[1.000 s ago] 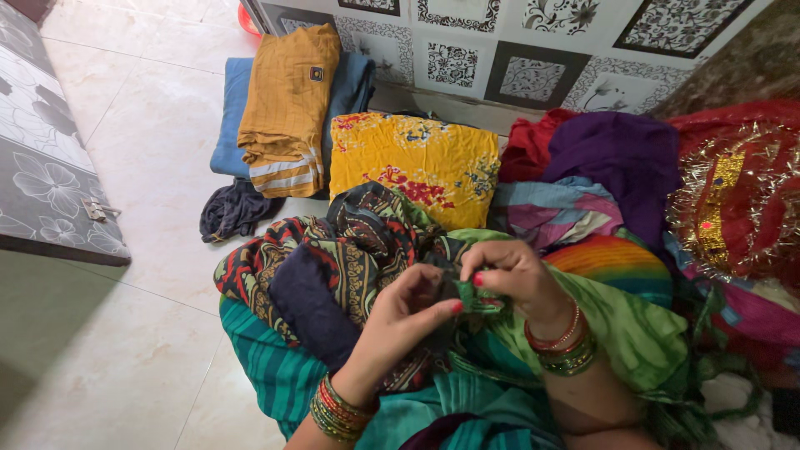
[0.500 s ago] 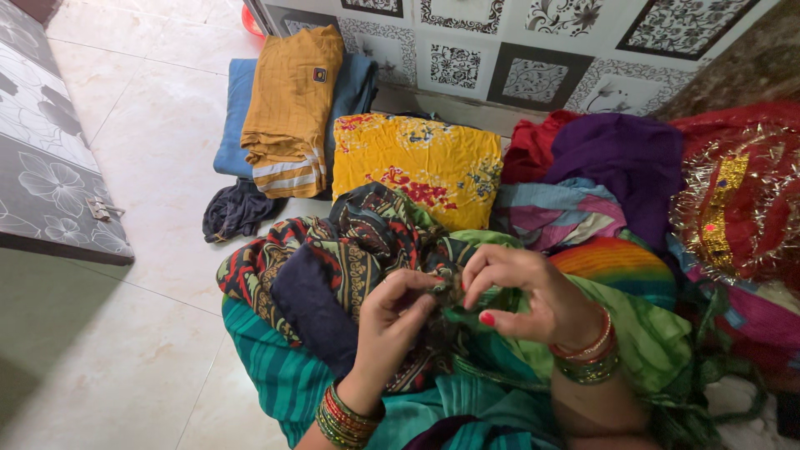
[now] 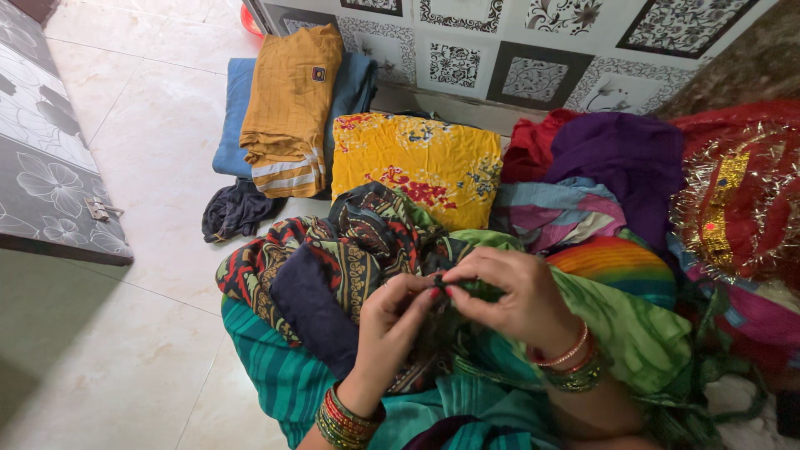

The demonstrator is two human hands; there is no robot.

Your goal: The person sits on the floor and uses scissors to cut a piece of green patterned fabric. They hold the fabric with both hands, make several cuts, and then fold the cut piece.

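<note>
On the lap, both the left hand (image 3: pixel 396 321) and right hand (image 3: pixel 508 296) pinch the green cloth (image 3: pixel 617 321), with bare floor (image 3: pixel 125 350) open on the left.

A single head-worn camera looks steeply down from above the person's lap, close to both hands, which meet low in the frame at about 6 o'clock. The view faces a patterned tiled wall (image 3: pixel 533 50) along the top edge at 12 o'clock. The pale tiled floor (image 3: pixel 150 167) fills the side toward 9 o'clock, a heap of clothes (image 3: pixel 633 167) the side toward 3 o'clock.
</note>
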